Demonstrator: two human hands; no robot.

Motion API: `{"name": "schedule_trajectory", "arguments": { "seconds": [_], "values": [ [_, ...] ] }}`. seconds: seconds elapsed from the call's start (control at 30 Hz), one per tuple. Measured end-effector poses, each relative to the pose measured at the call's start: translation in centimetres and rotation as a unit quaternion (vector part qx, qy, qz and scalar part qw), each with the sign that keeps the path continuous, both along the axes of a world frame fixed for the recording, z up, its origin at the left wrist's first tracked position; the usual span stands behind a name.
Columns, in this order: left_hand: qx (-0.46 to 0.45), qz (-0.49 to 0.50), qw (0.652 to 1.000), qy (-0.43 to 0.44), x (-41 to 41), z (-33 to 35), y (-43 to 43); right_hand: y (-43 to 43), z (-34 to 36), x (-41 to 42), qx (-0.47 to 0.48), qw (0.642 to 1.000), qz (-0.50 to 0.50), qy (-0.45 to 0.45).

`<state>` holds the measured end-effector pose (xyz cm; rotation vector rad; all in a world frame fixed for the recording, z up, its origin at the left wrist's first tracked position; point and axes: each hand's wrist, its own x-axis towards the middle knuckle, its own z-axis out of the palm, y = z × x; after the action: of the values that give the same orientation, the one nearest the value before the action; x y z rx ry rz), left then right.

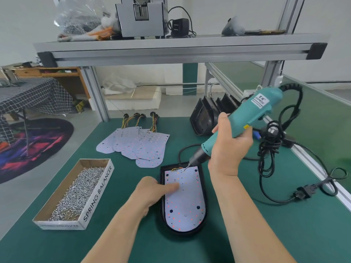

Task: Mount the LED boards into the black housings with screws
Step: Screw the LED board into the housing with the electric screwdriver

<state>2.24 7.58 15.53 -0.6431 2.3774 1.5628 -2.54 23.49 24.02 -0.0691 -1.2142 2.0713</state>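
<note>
Open green mat (125,176) between screw box (98,192) and housing (180,233) (coiled cable (269,149) on the right)

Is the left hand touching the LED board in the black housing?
Touching. The head view shows the left hand pressing a finger onto the LED board.

We are seeing a white round-ended LED board (185,202) lying flat inside a black plastic housing (182,233); spare boards (133,145) are fanning out at eleven o'clock, silver screws (79,188) at nine.
</note>
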Motion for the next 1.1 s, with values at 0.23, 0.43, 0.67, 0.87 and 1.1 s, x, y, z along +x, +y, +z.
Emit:
{"name": "schedule_trajectory", "arguments": {
  "seconds": [0.23,0.43,0.67,0.87,1.1],
  "values": [
    [0.167,0.011,0.986,-0.008,-1.1,-0.2,1.8,-1.2,-2.0,-2.1,0.086,0.996,0.004,-0.001],
    [0.174,0.021,0.985,-0.004,-1.4,-1.0,1.6,-3.5,-3.5,-2.8,0.15,0.989,0.014,-0.007],
    [0.188,0.024,0.982,-0.002,-1.7,-1.3,1.5,-4.2,-4.2,-2.8,0.197,0.98,0.013,0.01],
    [0.193,0.023,0.981,0.002,-1.6,-1.4,1.5,-4.3,-4.3,-3.0,0.211,0.977,0.01,0.02],
    [0.203,0.032,0.979,0.008,-1.8,-1.6,1.5,-5.1,-4.2,-2.8,0.242,0.968,0.04,0.046]
  ]
}}
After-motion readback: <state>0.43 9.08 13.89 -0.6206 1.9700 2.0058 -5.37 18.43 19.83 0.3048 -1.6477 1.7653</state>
